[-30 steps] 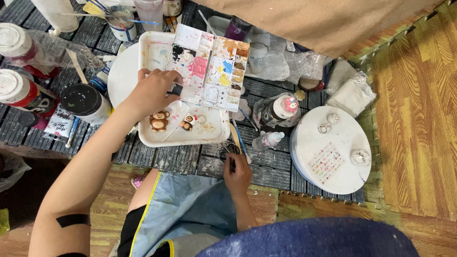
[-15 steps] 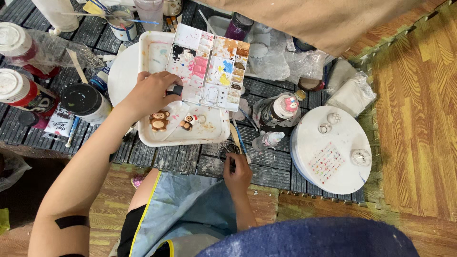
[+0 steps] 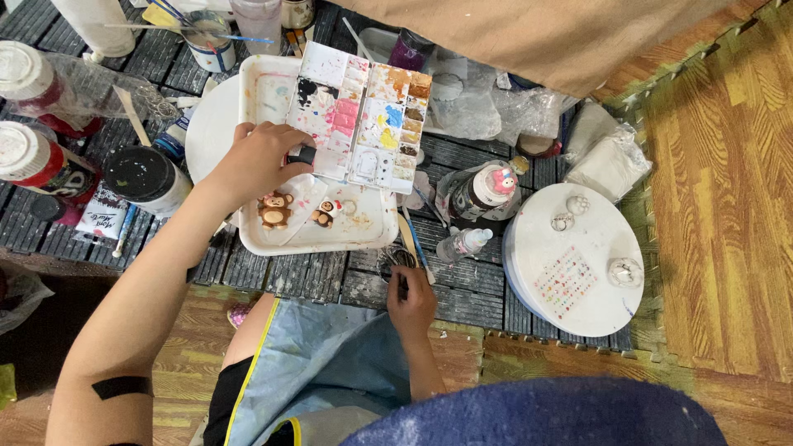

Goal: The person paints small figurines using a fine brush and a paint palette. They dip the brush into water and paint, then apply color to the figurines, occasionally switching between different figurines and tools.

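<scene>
My left hand (image 3: 256, 161) rests over a white tray (image 3: 368, 239), its fingers pinched on a small black cap-like object (image 3: 302, 154) at the edge of a paint palette (image 3: 368, 116) with several stained wells. Just below that hand, a brown monkey figurine (image 3: 274, 209) and a smaller figure (image 3: 328, 211) lie in the tray. My right hand (image 3: 411, 304) is near my lap and grips a dark-handled brush (image 3: 402, 285). The brush tip points into a small round cup (image 3: 400, 258) beside the tray.
A round white board (image 3: 607, 235) with small pieces and a sticker sheet lies at right. A pink-capped bottle (image 3: 487, 190) and a small bottle (image 3: 462, 242) stand between. A black-lidded jar (image 3: 144, 175), red jars (image 3: 33, 161) and a brush cup (image 3: 211, 37) crowd the left.
</scene>
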